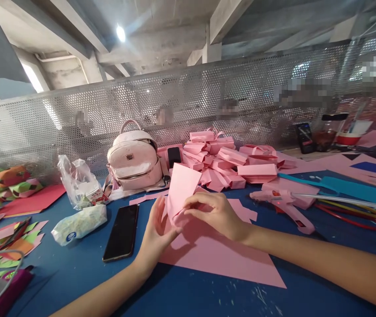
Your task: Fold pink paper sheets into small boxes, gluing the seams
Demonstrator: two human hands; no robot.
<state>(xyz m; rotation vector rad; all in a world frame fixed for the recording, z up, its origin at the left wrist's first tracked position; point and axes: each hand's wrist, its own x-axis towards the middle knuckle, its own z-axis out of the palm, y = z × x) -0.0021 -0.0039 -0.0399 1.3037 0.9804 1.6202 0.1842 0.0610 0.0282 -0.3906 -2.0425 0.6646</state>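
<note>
Between my two hands a folded piece of pink paper (184, 187) stands upright. My left hand (157, 233) cups its lower left side, thumb and fingers closed on it. At its right edge my right hand (212, 213) pinches the paper between thumb and fingertips. Beneath both hands lies a larger flat pink sheet (222, 255). Behind them rises a pile of folded pink paper pieces (230, 156). A pink glue gun (285, 207) rests to the right of my right hand, with a long glue stick in its back.
A black phone (120, 232), a tissue pack (80, 223) and a clear plastic bag (82, 185) lie left on the blue table (85, 281). A pink backpack (135, 158) stands behind, against a perforated metal screen (181, 94). Coloured paper scraps (19, 240) are far left.
</note>
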